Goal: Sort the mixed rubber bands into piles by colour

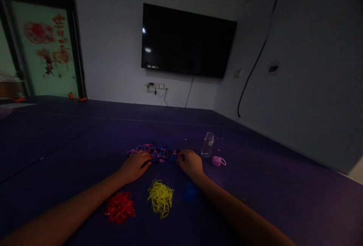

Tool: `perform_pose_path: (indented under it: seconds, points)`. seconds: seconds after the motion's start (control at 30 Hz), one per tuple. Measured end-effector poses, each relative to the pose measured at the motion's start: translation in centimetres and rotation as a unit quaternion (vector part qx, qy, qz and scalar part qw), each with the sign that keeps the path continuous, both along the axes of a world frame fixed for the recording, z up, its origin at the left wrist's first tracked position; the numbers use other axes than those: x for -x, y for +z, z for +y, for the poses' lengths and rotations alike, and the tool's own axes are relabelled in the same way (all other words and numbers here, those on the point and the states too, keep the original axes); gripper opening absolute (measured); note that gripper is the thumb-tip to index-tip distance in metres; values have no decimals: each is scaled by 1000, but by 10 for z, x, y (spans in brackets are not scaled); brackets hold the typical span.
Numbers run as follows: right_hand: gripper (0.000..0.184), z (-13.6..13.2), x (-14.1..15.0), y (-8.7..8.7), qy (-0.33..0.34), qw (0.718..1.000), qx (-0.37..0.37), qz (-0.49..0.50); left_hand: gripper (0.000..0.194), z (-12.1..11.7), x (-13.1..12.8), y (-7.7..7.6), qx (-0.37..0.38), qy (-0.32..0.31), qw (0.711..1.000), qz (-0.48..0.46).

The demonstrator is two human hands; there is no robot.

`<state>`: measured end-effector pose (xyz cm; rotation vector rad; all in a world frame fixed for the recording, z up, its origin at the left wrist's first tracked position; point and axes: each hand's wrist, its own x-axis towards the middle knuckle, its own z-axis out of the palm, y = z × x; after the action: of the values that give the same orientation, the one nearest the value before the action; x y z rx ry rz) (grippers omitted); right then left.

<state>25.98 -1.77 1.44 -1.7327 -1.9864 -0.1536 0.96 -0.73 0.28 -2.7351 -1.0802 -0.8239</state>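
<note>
A mixed pile of pink, blue and dark rubber bands (154, 152) lies on the purple floor in front of me. My left hand (138, 164) rests at the pile's left near edge, its thumb apart from the bent fingers, with nothing plainly held. At the right end of the pile, my right hand (190, 162) has its fingers curled and pressed together at the bands; what they pinch is hidden. Nearer to me, between my forearms, are a red heap of bands (120, 207) and a yellow heap of bands (160, 198). A dim blue heap (190, 190) sits beside my right wrist.
A clear bottle (208, 145) without its lid stands right of my right hand. Beside it lies a pink lid (217, 161) with a loop. Small white bits are scattered nearby. A television (187, 41) hangs on the far wall, and a black cable (256, 62) runs down the right wall.
</note>
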Motion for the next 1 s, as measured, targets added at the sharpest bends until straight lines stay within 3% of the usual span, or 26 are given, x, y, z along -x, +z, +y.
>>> perform_pose_path:
  seconds: [0.1, 0.3, 0.47, 0.77, 1.0]
  points:
    - [23, 3, -1, -4, 45, 999, -11, 0, 16, -1, 0, 0, -1, 1, 1000, 0]
    - [23, 8, -2, -12, 210, 977, -35, -3, 15, 0, 0, -1, -7, 4, 1000, -6]
    - [24, 12, -3, -16, 260, 964, -45, -16, 16, 2, 0, -3, -7, 3, 1000, -10]
    - [28, 14, -4, -16, 282, 957, -57, -47, 17, 2, 0, -3, -8, 2, 1000, -13]
    - [32, 12, -4, -14, 200, 978, -59, -5, 16, 1, -1, -1, -3, 6, 1000, 5]
